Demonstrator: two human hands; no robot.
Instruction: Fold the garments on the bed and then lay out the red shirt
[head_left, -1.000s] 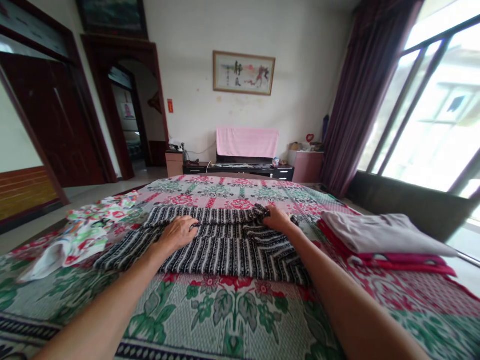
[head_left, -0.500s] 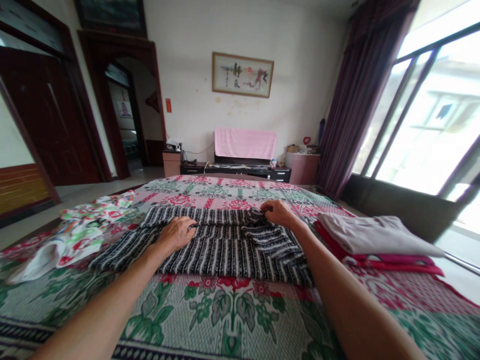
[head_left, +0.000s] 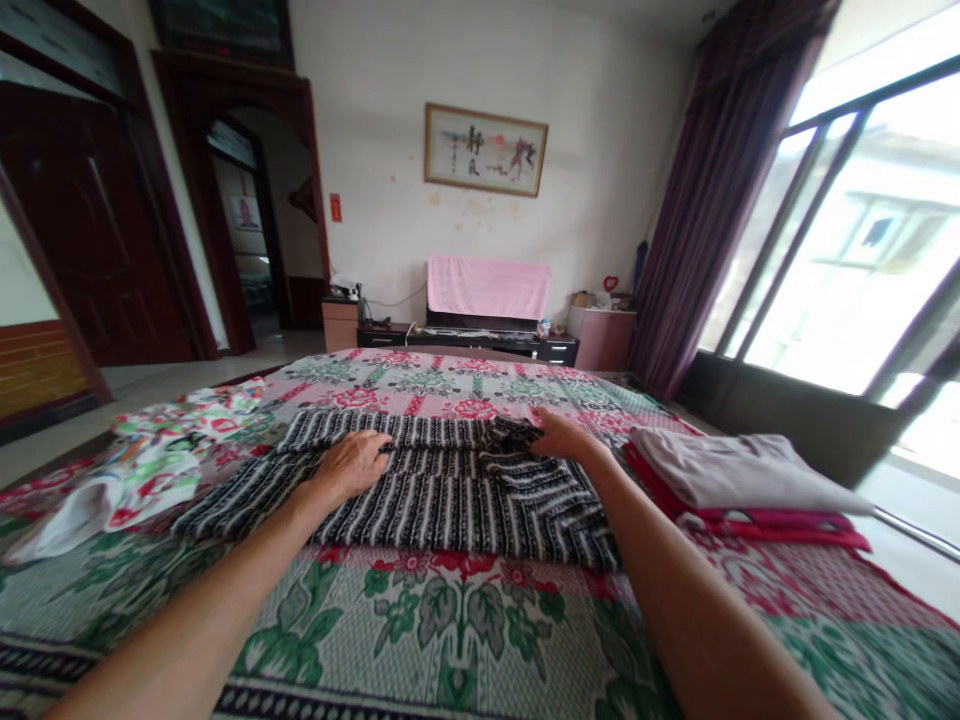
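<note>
A black-and-white striped knit garment point(head_left: 442, 500) lies folded on the floral bedspread point(head_left: 450, 610), its right part turned over at a slant and bunched near the top. My left hand point(head_left: 356, 462) rests on its middle, fingers curled and closed at a crease in the cloth. At the upper right corner of the garment is my right hand point(head_left: 561, 436), fingers apart, touching the bunched edge. The fingertips of both hands are partly hidden.
To the right lies a stack of folded clothes, a grey one point(head_left: 735, 475) on top of red ones point(head_left: 787, 528). A crumpled white patterned garment point(head_left: 161, 465) lies at the left. Beyond the bed, a pink cloth point(head_left: 487, 287) hangs over something on a dark low cabinet point(head_left: 559, 352).
My right hand has loosened from its pinch on the bunched corner, and its fingers have spread. My left hand keeps its place on the garment. The view has shifted slightly.
</note>
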